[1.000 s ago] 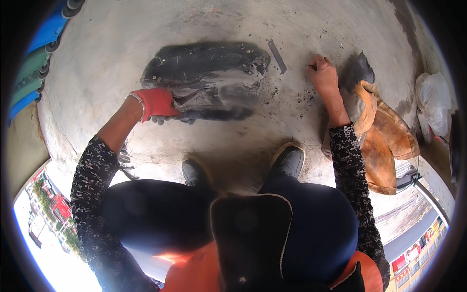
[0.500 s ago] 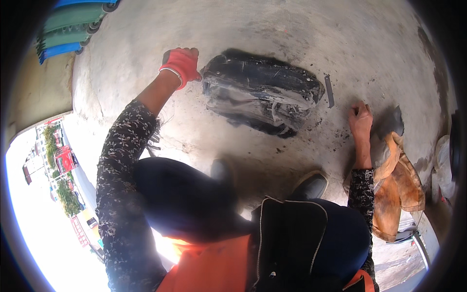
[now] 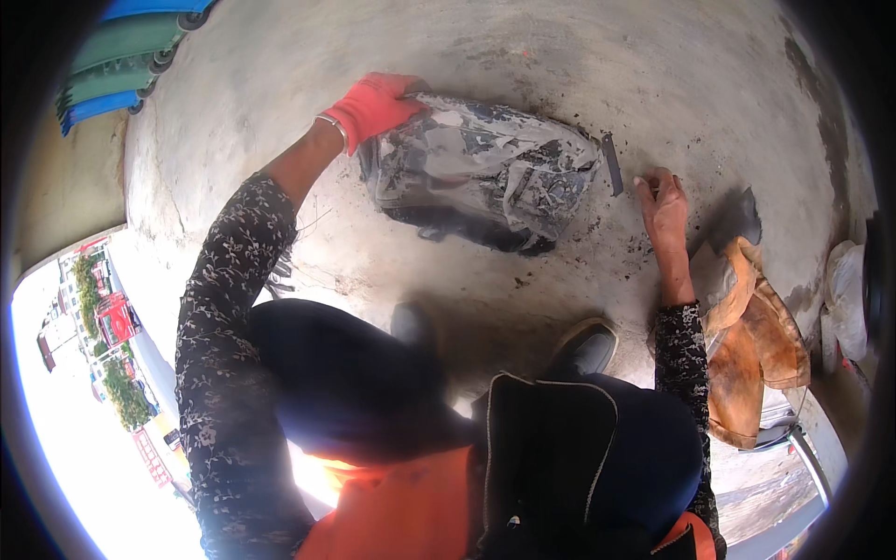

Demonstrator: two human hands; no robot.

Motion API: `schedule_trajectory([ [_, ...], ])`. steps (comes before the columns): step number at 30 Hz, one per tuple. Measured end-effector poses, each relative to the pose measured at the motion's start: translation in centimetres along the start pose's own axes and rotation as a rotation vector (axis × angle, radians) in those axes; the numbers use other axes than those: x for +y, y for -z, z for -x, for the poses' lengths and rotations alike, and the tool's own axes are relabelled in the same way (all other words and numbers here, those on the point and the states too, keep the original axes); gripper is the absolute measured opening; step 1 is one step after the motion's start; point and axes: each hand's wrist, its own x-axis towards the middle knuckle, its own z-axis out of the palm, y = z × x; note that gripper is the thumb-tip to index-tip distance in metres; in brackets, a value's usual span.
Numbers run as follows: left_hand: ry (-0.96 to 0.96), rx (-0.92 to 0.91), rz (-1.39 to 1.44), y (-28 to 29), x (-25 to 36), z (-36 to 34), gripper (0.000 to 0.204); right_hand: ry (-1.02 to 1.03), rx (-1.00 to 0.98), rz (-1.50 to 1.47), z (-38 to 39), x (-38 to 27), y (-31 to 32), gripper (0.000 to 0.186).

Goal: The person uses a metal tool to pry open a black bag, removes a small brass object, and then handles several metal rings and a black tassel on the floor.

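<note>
Scuffed black slab (image 3: 481, 173) sits on a concrete floor (image 3: 373, 42) ahead of the person's 2 shoes (image 3: 590, 351), its far-left corner gripped in the red-gloved left hand (image 3: 377, 110), apparently to steady it (the glove (image 3: 366, 118) likely guards against grime). The bare right hand (image 3: 665, 207), fingers curled narrow near a dark strip (image 3: 611, 163), is clear of the slab; whether it pinches anything cannot be told.

Rough scuffed slab (image 3: 476, 168), matt concrete floor (image 3: 392, 42)
</note>
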Motion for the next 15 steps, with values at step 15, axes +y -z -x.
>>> schedule_trajectory([
  [15, -0.147, -0.005, 0.642, 2.6, -6.3, 1.0, 0.033, 0.081, 0.040, -0.019, -0.5, 0.7, -1.4, 0.019],
])
